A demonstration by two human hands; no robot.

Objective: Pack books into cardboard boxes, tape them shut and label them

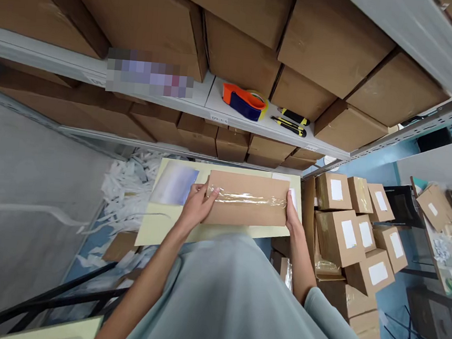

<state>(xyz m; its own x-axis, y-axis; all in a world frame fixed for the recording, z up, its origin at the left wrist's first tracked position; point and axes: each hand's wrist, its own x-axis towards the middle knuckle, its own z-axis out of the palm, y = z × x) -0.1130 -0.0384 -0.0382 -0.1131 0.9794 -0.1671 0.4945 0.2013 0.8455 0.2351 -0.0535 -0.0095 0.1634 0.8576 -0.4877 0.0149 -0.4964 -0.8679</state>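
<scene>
A long cardboard box (246, 213) lies level above a pale yellow tabletop (157, 232), with clear tape (251, 198) running along the middle of its top. My left hand (199, 204) grips the box's left end, thumb on top near the tape. At the opposite end, my right hand (292, 215) holds the right side with the fingers mostly hidden behind it. A sheet with a blue-purple print (175, 183) lies on the tabletop left of the box. White paper (293, 194) shows partly beyond my right hand.
Several taped boxes with white labels (349, 234) are piled at the right. The shelf ahead carries an orange and blue tape dispenser (244, 102), yellow and black cutters (289, 126) and large cartons (240, 49). White scraps (125, 182) heap at the left, beside a grey wall (30, 184).
</scene>
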